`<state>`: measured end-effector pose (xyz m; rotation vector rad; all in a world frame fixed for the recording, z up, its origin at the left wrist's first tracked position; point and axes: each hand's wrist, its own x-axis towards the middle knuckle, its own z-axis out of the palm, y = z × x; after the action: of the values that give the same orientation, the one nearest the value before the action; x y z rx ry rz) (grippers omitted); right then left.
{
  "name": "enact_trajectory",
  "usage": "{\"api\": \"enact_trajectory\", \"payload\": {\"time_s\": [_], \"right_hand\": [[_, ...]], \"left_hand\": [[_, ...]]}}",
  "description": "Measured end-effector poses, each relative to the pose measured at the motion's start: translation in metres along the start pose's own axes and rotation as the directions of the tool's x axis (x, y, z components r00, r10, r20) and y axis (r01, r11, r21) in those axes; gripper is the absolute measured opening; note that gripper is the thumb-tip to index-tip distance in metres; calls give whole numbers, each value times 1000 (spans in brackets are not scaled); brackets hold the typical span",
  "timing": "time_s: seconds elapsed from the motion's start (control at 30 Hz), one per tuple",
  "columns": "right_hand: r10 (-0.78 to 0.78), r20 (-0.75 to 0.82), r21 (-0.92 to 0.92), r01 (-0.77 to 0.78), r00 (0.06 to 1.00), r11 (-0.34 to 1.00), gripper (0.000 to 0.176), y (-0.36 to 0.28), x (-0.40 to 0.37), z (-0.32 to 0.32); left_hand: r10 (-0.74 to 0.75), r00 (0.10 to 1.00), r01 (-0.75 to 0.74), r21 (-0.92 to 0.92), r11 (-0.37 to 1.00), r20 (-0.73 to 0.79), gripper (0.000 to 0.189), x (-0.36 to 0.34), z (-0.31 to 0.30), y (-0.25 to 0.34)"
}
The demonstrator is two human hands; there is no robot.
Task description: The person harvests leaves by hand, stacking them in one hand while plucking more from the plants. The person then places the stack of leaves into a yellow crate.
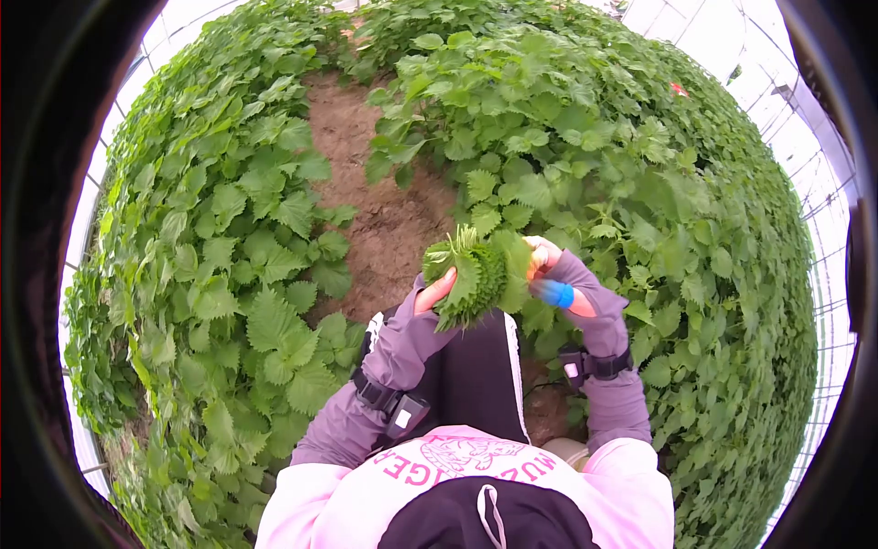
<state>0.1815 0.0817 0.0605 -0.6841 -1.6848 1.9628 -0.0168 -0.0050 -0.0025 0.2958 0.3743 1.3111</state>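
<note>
A thick stack of green, jagged-edged leaves (482, 279), which look like perilla, is gripped in my left hand (436, 291) above my lap. Their thin pale stems stick up together at the top of the stack. My right hand (546, 255) is closed on a single leaf (514, 267) held against the right side of the stack. A blue band (553, 293) wraps part of that hand, and something orange shows at its fingers, blurred. The palm of my left hand is hidden behind the stack.
Dense leafy plants (274, 339) grow on the left, with more plants (695, 256) close on the right. Between them runs a bare soil path (375, 220). Pale walls with a wire grid (828, 274) curve around the edges. My knees (466, 375) are below the hands.
</note>
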Motion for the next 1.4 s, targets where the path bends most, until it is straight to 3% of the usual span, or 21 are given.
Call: {"api": "enact_trajectory", "payload": {"time_s": [0.03,0.07,0.13,0.17,0.2,0.27,0.33,0.4,0.47,0.53,0.6,0.67,0.73,0.77,0.9,0.97,1.07,1.2,1.27,1.33,1.4], "right_hand": [[-179,-66,28,181,982,983,42,13,0,9],[-172,-64,31,175,983,984,42,19,-1,24],[-112,-434,76,161,894,984,39,32,-2,58],[-177,-491,272,343,853,899,36,53,3,68],[-243,-548,211,413,800,886,31,64,7,71],[-78,-668,405,449,741,796,24,67,5,75],[-35,-547,777,523,836,352,20,90,-3,44],[-178,-774,212,514,607,831,19,54,-7,54],[-255,-743,-3,377,619,926,18,23,-18,65],[-331,-579,-87,347,745,934,17,11,-26,75],[-368,-418,-365,218,831,905,16,4,-23,88],[-305,-407,-348,163,861,923,14,14,-15,89],[-346,-418,-362,195,840,911,12,29,-4,84],[-341,-454,-444,122,823,888,12,32,-3,80],[-301,-551,-497,-17,778,868,13,41,4,74],[-308,-588,-538,-77,748,840,13,35,5,78],[-298,-595,-556,-115,746,823,14,37,12,72],[-369,-478,-619,-8,797,785,13,59,30,54],[106,-488,-204,-232,866,951,11,31,37,60],[83,-472,-164,-180,877,970,12,21,48,42],[8,-491,-137,-86,871,987,14,1,67,19]], "left_hand": [[35,999,-35,25,999,-15,30,-1,0,-2],[70,997,-69,49,996,-29,29,-3,-1,-3],[80,996,-76,88,993,-41,28,-1,-9,-8],[90,995,-83,129,988,-48,27,-1,-10,-10],[86,995,-79,127,989,-54,27,-2,-10,-12],[134,988,-107,273,956,-81,26,-4,-6,-13],[180,979,-138,348,927,-91,25,-10,4,-9],[234,967,-171,422,891,-102,24,-11,4,-7],[283,955,-215,450,866,-88,22,-1,-14,-12],[316,940,-201,539,818,-128,23,9,-34,-21],[407,913,-309,616,725,-20,23,15,-32,-30],[444,896,-361,617,699,20,22,17,-38,-41],[217,966,-219,-2,976,140,31,19,-46,-45],[219,966,-221,-1,975,140,31,18,-49,-47],[257,958,-281,245,928,125,30,10,-50,-47],[128,976,-27,487,873,-176,36,1,-24,-30],[208,976,-219,309,925,70,39,1,-12,-22],[332,943,-266,561,784,-16,28,19,-27,-30],[290,956,-186,696,693,-34,24,31,-51,-21],[409,909,-168,826,538,-81,21,32,-60,-17],[373,926,-129,873,471,-64,22,36,-67,-4]]}}
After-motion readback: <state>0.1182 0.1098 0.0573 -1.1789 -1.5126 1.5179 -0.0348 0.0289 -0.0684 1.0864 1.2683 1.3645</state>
